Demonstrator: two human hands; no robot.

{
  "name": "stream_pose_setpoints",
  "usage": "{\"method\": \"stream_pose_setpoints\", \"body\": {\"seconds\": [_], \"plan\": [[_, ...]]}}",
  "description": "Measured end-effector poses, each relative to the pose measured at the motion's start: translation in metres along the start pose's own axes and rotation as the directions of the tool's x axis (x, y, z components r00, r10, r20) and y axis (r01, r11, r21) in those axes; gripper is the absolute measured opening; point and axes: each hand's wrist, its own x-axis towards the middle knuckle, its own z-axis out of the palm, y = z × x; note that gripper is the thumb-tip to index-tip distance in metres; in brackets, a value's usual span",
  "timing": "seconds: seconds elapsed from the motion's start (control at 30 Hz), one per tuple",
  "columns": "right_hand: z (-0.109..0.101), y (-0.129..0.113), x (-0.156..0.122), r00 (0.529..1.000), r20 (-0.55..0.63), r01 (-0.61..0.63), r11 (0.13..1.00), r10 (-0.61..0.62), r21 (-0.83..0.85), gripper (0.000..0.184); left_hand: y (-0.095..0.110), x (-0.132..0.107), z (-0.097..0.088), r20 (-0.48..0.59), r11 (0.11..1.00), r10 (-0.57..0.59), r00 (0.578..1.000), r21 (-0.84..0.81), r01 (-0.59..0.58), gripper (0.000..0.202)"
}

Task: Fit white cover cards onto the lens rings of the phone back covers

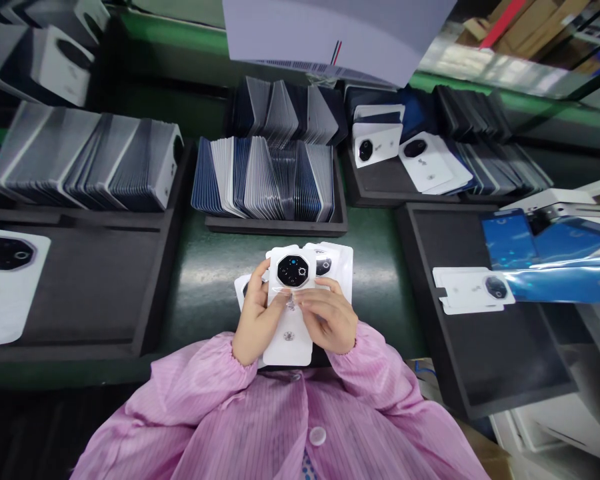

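Observation:
A white phone back panel (289, 343) with a black octagonal camera area stands out in front of my chest. My left hand (259, 319) grips its left edge, with the thumb lying across the front. My right hand (331, 318) has its fingertips pinched together over the panel's middle, just under the camera area, meeting the left thumb. A shiny clear bit, perhaps film, shows at the fingertips; what they pinch is too small to make out. Behind the held panel, more white panels (344, 270) lie on the green table (205, 267), partly hidden.
A dark tray (280, 225) of upright panels stands ahead, with another packed row (90, 160) at left. The right tray (500, 360) bears white panels (473, 291) and blue film sheets (560, 280). One large white panel (10, 300) lies in the left tray (95, 287).

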Motion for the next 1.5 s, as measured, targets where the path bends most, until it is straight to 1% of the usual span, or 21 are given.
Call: {"method": "stream_pose_setpoints", "body": {"seconds": [0.07, 0.17, 0.23, 0.3, 0.33, 0.4, 0.5, 0.6, 0.7, 0.77, 0.83, 0.9, 0.97, 1.0, 1.07, 1.13, 1.2, 1.27, 1.33, 1.4, 1.5], "plan": [[0.001, -0.001, -0.002, 0.999, -0.023, -0.044, 0.999, 0.043, -0.015, 0.036, 0.001, 0.000, 0.001, 0.001, 0.999, -0.022, 1.000, -0.034, 0.022, 0.059], [0.001, -0.002, -0.002, 0.977, -0.056, -0.210, 0.974, 0.206, -0.085, 0.048, 0.001, -0.001, 0.003, 0.014, 0.994, -0.031, 0.999, -0.102, 0.032, 0.060], [-0.001, -0.003, 0.000, 0.932, -0.042, -0.363, 0.924, 0.360, -0.121, 0.064, 0.001, -0.001, 0.004, 0.040, 0.990, -0.034, 0.999, -0.133, 0.039, 0.060], [-0.004, -0.001, 0.002, 0.864, 0.015, -0.498, 0.860, 0.503, -0.109, 0.077, 0.000, -0.002, 0.004, 0.076, 0.987, -0.039, 0.996, -0.150, 0.050, 0.061], [-0.006, 0.001, 0.002, 0.829, 0.049, -0.552, 0.829, 0.557, -0.083, 0.078, 0.000, -0.003, 0.005, 0.091, 0.987, -0.040, 0.995, -0.154, 0.054, 0.061], [-0.010, 0.006, 0.002, 0.779, 0.081, -0.623, 0.782, 0.621, -0.003, 0.067, 0.000, -0.003, 0.005, 0.100, 0.986, -0.034, 0.994, -0.158, 0.050, 0.060], [-0.016, 0.017, 0.001, 0.752, 0.029, -0.651, 0.736, 0.658, 0.185, 0.052, -0.003, -0.002, 0.004, 0.060, 0.987, -0.006, 0.998, -0.162, 0.016, 0.049], [-0.023, 0.027, 0.001, 0.727, -0.086, -0.612, 0.700, 0.681, 0.367, 0.052, -0.006, 0.000, 0.002, -0.007, 0.986, 0.032, 0.999, -0.164, -0.033, 0.039], [-0.034, 0.033, 0.003, 0.657, -0.293, -0.574, 0.713, 0.695, 0.403, 0.055, -0.006, 0.001, -0.001, -0.044, 0.985, 0.041, 0.998, -0.165, -0.048, 0.037], [-0.041, 0.036, 0.004, 0.632, -0.355, -0.585, 0.724, 0.689, 0.365, 0.054, -0.005, 0.001, -0.002, -0.050, 0.981, 0.021, 0.998, -0.193, -0.031, 0.039], [-0.043, 0.039, 0.002, 0.647, -0.322, -0.613, 0.723, 0.691, 0.320, 0.049, -0.003, 0.002, -0.003, -0.057, 0.975, 0.007, 0.998, -0.223, -0.020, 0.044], [-0.040, 0.042, -0.001, 0.676, -0.240, -0.648, 0.717, 0.697, 0.256, 0.047, 0.000, 0.003, -0.004, -0.062, 0.973, 0.006, 0.998, -0.229, -0.020, 0.051], [-0.033, 0.043, -0.004, 0.714, -0.159, -0.676, 0.731, 0.681, 0.094, 0.046, 0.002, 0.003, -0.004, -0.049, 0.976, 0.011, 0.999, -0.217, -0.021, 0.053], [-0.029, 0.042, -0.005, 0.743, -0.129, -0.665, 0.746, 0.657, -0.029, 0.043, 0.003, 0.003, -0.004, -0.038, 0.978, 0.014, 0.999, -0.207, -0.021, 0.054], [-0.020, 0.039, -0.005, 0.811, -0.097, -0.579, 0.767, 0.577, -0.277, 0.035, 0.004, 0.002, -0.003, -0.014, 0.984, 0.011, 1.000, -0.177, -0.013, 0.054], [-0.015, 0.033, -0.003, 0.870, -0.110, -0.481, 0.780, 0.480, -0.400, 0.029, 0.004, 0.000, -0.002, 0.008, 0.992, 0.000, 1.000, -0.123, 0.001, 0.056], [-0.012, 0.026, 0.000, 0.897, -0.143, -0.440, 0.822, 0.417, -0.362, 0.025, 0.002, -0.002, -0.001, 0.030, 0.999, 0.005, 1.000, -0.047, -0.004, 0.059], [-0.011, 0.019, 0.002, 0.897, -0.122, -0.443, 0.865, 0.425, -0.235, 0.022, -0.001, -0.004, -0.001, 0.065, 0.998, 0.041, 0.997, 0.049, -0.044, 0.059], [-0.011, 0.016, 0.002, 0.876, -0.061, -0.483, 0.869, 0.479, -0.105, 0.021, -0.005, -0.006, -0.001, 0.111, 0.984, 0.078, 0.991, 0.149, -0.094, 0.059], [-0.011, 0.017, 0.001, 0.843, -0.027, -0.537, 0.843, 0.537, -0.019, 0.021, -0.009, -0.008, -0.001, 0.156, 0.961, 0.125, 0.980, 0.226, -0.158, 0.058], [-0.011, 0.022, -0.002, 0.794, 0.001, -0.605, 0.790, 0.608, 0.099, 0.018, -0.011, -0.008, -0.001, 0.187, 0.913, 0.258, 0.948, 0.273, -0.303, 0.055]]}}
